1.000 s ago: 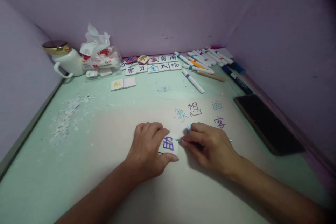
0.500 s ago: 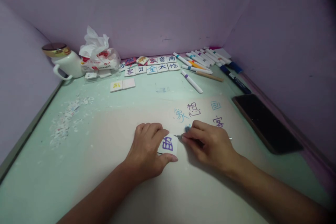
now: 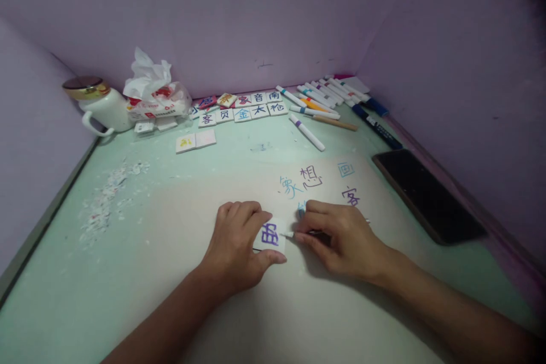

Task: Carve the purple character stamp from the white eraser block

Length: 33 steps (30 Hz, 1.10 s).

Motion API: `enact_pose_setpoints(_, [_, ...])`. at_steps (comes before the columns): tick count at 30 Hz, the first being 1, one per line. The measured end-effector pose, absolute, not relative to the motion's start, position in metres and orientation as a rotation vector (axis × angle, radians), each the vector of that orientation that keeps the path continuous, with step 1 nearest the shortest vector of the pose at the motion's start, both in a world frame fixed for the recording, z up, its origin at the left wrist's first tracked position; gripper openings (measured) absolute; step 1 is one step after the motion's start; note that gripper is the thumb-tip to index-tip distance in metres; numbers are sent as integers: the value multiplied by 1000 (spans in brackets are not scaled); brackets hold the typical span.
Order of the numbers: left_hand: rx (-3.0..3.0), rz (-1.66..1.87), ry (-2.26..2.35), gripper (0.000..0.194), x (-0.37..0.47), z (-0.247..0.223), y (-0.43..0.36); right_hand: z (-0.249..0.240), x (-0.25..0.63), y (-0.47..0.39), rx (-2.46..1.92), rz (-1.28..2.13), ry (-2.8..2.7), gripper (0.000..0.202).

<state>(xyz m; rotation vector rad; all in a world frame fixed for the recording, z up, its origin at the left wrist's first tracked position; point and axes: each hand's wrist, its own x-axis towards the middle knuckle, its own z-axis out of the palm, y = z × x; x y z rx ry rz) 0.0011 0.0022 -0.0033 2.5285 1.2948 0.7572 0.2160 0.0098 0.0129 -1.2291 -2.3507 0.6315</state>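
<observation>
A small white square tile (image 3: 279,243) with a purple character on it lies flat in front of me. My left hand (image 3: 239,244) is closed on its edges, with the thumb at the near side and the fingers at the far side. In a pinch, my right hand (image 3: 336,236) holds a slim craft knife (image 3: 289,234), most of its handle hidden by the fingers. The pointed blade is at the tile's right part, beside the purple strokes. Whether it cuts into the surface I cannot tell.
Characters are written on the table (image 3: 205,318). White shavings (image 3: 111,199) lie left. Behind are two tiles (image 3: 205,139), rows of lettered tiles (image 3: 242,114), a tissue pack (image 3: 157,103) and a lidded mug (image 3: 108,111). Markers (image 3: 307,132) and a phone (image 3: 426,196) are right.
The knife tip has come down from the tile's upper right corner to beside the character. My left hand keeps its hold on the tile. The view has shifted slightly.
</observation>
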Motion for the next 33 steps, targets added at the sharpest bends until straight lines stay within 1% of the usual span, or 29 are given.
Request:
enact_pose_setpoints(3, [2541,755,1265,50,0,-3,3,9,213,11,-1313,506,-2282,18])
enact_pose_setpoints(6, [2551,761,1256,50,1,-3,3,7,211,10,-1317,424,-2347,21])
enact_pose_setpoints(13, [2552,786,1286,49,2,-2,2,11,215,3,-1218,465,-2417,15])
enact_pose_setpoints(16, [2561,789,1269,48,1,-3,3,9,215,3,-1226,485,-2392,16])
enact_pose_setpoints(20, [2567,782,1256,49,0,-4,4,3,213,4,-1278,411,-2255,19])
enact_pose_setpoints(25, [2572,782,1280,49,1,-3,3,1,209,0,-1302,301,-2253,20])
enact_pose_setpoints(33, [2579,799,1293,51,2,-3,3,0,209,-3,-1254,272,-2262,20])
